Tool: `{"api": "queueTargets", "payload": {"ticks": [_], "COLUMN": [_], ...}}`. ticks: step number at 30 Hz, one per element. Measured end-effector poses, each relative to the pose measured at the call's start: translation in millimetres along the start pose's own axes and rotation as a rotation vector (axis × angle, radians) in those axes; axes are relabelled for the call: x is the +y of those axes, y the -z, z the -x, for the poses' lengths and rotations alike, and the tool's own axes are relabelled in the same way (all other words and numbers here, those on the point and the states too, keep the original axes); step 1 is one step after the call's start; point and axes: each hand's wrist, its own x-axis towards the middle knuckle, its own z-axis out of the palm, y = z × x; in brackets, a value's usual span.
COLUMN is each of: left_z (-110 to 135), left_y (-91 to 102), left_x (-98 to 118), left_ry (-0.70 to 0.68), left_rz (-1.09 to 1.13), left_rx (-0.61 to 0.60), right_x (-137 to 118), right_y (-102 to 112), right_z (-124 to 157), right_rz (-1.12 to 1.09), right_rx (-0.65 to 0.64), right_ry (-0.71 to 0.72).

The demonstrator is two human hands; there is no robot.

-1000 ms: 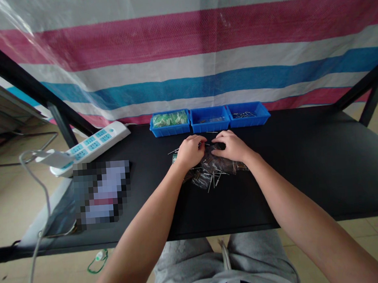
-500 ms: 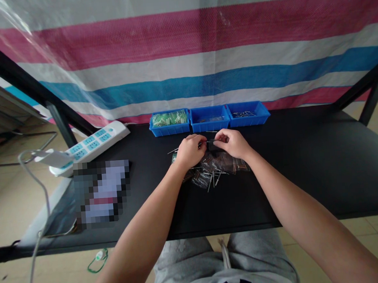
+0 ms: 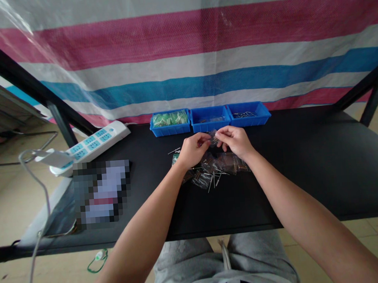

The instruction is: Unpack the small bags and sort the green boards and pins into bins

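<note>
My left hand (image 3: 192,150) and my right hand (image 3: 235,141) meet above the black table (image 3: 307,167), both pinching a small clear plastic bag (image 3: 212,138) between their fingertips. Below them lies a heap of small clear bags (image 3: 218,165) with loose metal pins (image 3: 213,179) scattered around it. Behind the hands stand three blue bins: the left bin (image 3: 170,122) holds green parts, the middle bin (image 3: 210,118) and the right bin (image 3: 248,113) hold a few small pieces.
A white power strip (image 3: 89,146) with a plugged white adapter and cable (image 3: 35,169) lies at the table's left. A blurred flat object (image 3: 102,193) sits near the left front. A striped tarp (image 3: 183,55) hangs behind; black frame struts stand at both sides.
Both hands rose from the heap of bags, lifting one small clear bag between them toward the blue bins.
</note>
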Motion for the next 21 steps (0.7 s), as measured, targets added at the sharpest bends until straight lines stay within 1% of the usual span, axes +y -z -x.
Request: {"api": "queueTargets", "payload": {"ticks": [6,8,10,13,17,21], "left_z": [-3,-3,-3,-2,-1,0], "left_y": [-0.1,-0.5,-0.3,1.5,3.4,3.4], "left_x": [-7,-8,-9,-6,-4,-4], "left_ry": [0.034,0.023,-0.005,-0.054,-0.103,-0.154], "left_rz": [0.099,0.113,0.103,0.049,-0.019,-0.066], "left_rx": [0.054,0.073,0.094,0.131,0.144,0.127], "right_x": [-1,-5,-8,-10,-8,-6], "right_y": [2,2,2,0,-2,-1], "right_z": [-2,-1,0,2,2,2], "right_rz": [-0.001,-0.038,-0.075,-0.09,-0.097,-0.112], "right_rx": [0.096,0.064,0.002,-0.049,-0.048,-0.031], "right_ry": [-0.017,-0.046,-0.08,-0.078,-0.043,-0.032]}}
